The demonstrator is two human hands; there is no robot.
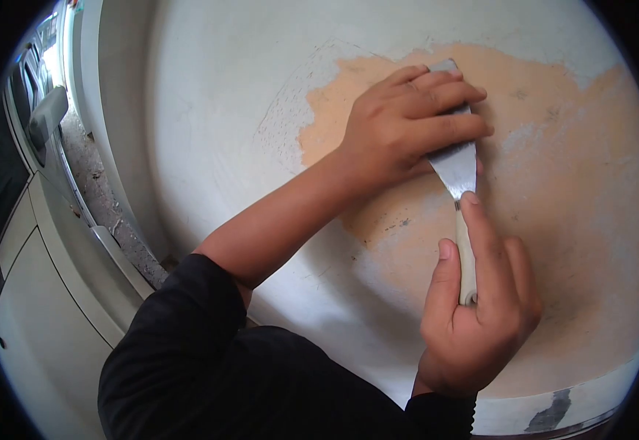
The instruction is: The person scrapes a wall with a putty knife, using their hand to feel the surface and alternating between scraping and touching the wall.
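Note:
My right hand [484,315] grips the pale handle of a putty knife [460,172], its index finger stretched along the handle toward the blade. The blade points up, and its wide end meets a flat grey metal plate [446,66] under my left hand [415,114]. The left fingers lie across the plate, with a fingertip showing at its far side; most of it is hidden beneath them. Behind both hands is a pale panel [209,88] with a large patch of tan filler [532,198], smeared and rough-edged.
At the left stands a light-coloured vehicle [48,308] with a side mirror [48,114]. Gritty ground [103,191] shows between it and the panel. Low on the right, the panel's bottom edge [598,403] carries a dark grey mark [550,411].

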